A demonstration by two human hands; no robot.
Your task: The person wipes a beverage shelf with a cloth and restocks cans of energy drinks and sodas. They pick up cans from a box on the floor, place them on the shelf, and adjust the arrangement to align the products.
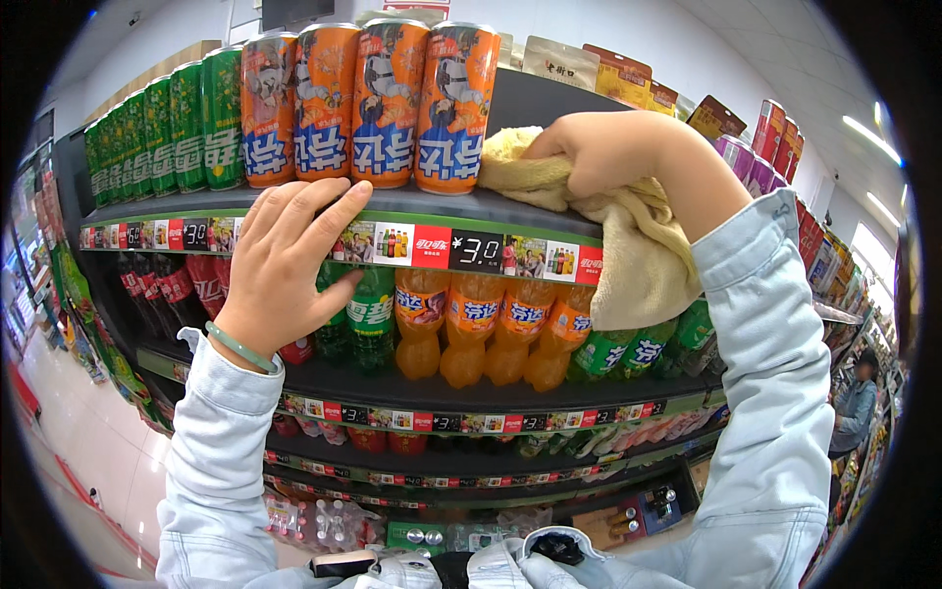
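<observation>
My right hand [611, 151] is closed around a pale yellow cloth [640, 258] on the top shelf, right of the orange Fanta cans. Part of the cloth hangs over the shelf's front edge. My left hand [294, 254] rests on the front edge of the shelf, its fingertips just below the cans and its thumb lower, in front of a green bottle [372, 316]. It holds no loose object. The nearest orange can [456, 110] stands upright beside the cloth. Several more orange cans and a row of green cans [223, 118] extend to the left.
A price-label strip [475, 252] runs along the top shelf [544, 221]. Below stand orange soda bottles [471, 324], green bottles and dark cola bottles [176, 287]. Snack pouches [559, 62] stand behind the shelf. Packed drinks [331, 523] sit low down. Another person [857, 405] is far right.
</observation>
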